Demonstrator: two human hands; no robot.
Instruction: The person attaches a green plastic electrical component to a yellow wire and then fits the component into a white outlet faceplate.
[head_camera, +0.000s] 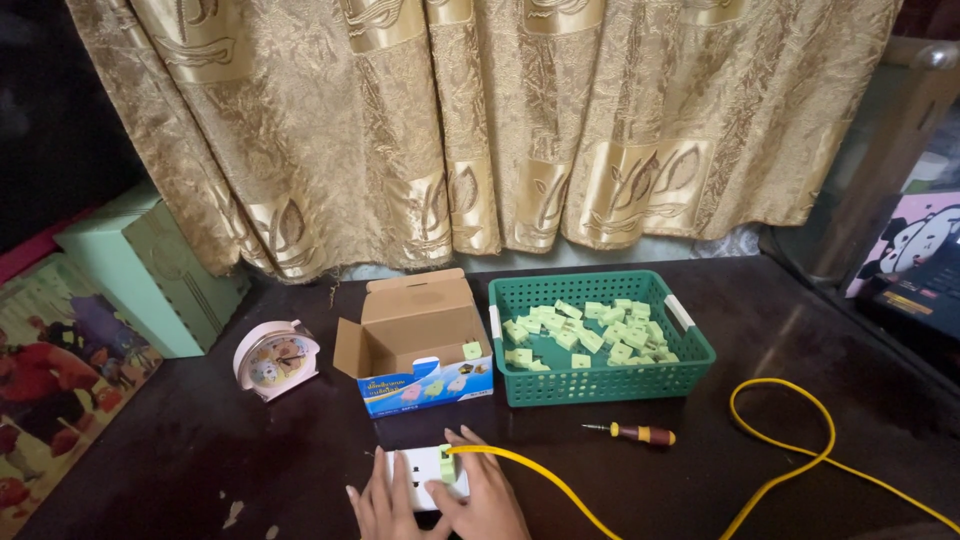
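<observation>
At the table's near edge both my hands rest on a white socket block (418, 468). My left hand (381, 503) covers its left side. My right hand (488, 494) presses a pale green plug (447, 464) at its right end, from which a yellow cable (790, 470) runs off and loops to the right. A small screwdriver (634, 433) with a red and yellow handle lies to the right of my hands.
A green plastic basket (600, 380) holds several pale green plugs. An open cardboard box (415, 345) with one green plug stands left of it. A pink alarm clock (275, 360) and a green box (150, 270) are at the left. Gold curtains (480, 130) hang behind.
</observation>
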